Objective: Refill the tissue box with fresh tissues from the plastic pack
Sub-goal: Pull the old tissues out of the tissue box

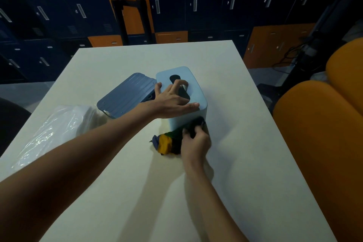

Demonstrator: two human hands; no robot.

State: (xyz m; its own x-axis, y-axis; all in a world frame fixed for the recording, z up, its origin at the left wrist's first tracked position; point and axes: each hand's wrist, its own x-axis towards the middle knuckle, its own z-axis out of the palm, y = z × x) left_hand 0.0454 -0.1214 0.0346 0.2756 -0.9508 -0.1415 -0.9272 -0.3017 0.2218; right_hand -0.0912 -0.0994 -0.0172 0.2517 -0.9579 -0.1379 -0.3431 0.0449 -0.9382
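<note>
A light blue tissue box (pixel 196 82) stands in the middle of the white table (pixel 245 163), its dark oval slot facing up. My left hand (pixel 172 100) lies across its top, fingers spread, with fingertips at the slot. A darker blue ribbed lid (pixel 125 96) lies flat just left of the box. The clear plastic pack of white tissues (pixel 57 129) rests at the table's left edge. My right hand (pixel 195 143) grips a bundle of dark, yellow and blue cloth (pixel 167 143) at the box's near side.
Orange chairs (pixel 324 133) stand close to the table's right edge. Dark blue and orange lockers (pixel 176 6) fill the background, with a black trolley handle (pixel 129 15) behind the table's far edge.
</note>
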